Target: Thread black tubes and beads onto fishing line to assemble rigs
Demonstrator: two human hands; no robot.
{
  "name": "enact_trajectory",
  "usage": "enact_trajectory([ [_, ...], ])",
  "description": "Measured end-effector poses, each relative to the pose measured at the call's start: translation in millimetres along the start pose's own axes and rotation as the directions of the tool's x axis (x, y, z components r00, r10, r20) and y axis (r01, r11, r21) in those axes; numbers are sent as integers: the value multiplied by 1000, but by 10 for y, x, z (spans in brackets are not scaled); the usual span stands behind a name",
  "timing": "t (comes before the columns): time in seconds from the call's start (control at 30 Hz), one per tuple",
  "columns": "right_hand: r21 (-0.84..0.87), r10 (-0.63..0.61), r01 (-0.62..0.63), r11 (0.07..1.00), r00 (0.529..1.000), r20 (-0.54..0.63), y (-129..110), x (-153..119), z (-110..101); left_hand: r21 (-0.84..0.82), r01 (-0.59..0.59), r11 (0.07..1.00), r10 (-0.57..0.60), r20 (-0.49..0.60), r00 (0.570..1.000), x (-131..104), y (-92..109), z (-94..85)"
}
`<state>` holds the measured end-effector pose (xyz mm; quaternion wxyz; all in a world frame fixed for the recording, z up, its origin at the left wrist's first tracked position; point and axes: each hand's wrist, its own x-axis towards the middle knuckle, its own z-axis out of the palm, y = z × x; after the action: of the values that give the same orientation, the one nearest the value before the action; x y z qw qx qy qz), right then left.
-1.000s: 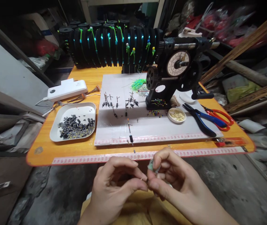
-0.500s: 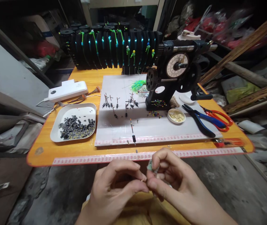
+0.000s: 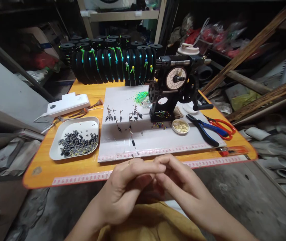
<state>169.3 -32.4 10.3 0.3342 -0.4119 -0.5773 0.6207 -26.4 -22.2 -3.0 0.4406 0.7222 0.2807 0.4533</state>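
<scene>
My left hand [image 3: 130, 187] and my right hand [image 3: 176, 180] meet at the fingertips just off the table's front edge. The fingers of both are bent and closed together, and whatever lies between them is hidden. Beyond them, small black cylinders with thin brown stems [image 3: 120, 117] lie on a light board [image 3: 155, 140]. One black cylinder [image 3: 133, 143] rests nearer the board's front. To the left, a white tray [image 3: 53, 147] holds many small dark pieces. A small white dish [image 3: 180, 131] of gold-coloured bits sits right of centre.
A black hand-cranked winding machine [image 3: 169, 97] with a dial stands at the back. Blue-handled pliers [image 3: 205, 132], red-handled scissors [image 3: 229, 132] and an orange cutter [image 3: 235, 150] lie at the right. A white power strip [image 3: 68, 104] is at the left. Measuring tape [image 3: 82, 177] edges the table.
The camera view has shifted, so the table appears lower and further left. My fingers have drawn together, and the small greenish item seen earlier at my right fingertips is now hidden.
</scene>
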Motion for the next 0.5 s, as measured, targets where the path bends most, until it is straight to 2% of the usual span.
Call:
enact_trajectory([
  [0.07,-227,-116,102,969,992,-52,15,-35,-13,-36,18,999,-20,-79,997,-45,-95,67],
  [0.13,-378,-230,187,907,971,-72,39,-50,-16,-59,6,998,-16,-164,986,-69,-158,130],
  [0.2,-487,-340,254,836,936,-96,64,-48,-3,-54,-23,998,8,-252,968,-73,-191,180],
  [0.27,-595,-450,297,747,884,-124,80,-37,20,-32,-57,998,46,-294,955,-64,-206,211],
  [0.37,-684,-561,327,652,815,-146,82,-18,52,6,-102,995,100,-287,953,-42,-213,230],
  [0.5,-670,-614,363,648,769,-178,76,-12,49,-14,-132,991,121,-318,940,-18,-205,233],
])
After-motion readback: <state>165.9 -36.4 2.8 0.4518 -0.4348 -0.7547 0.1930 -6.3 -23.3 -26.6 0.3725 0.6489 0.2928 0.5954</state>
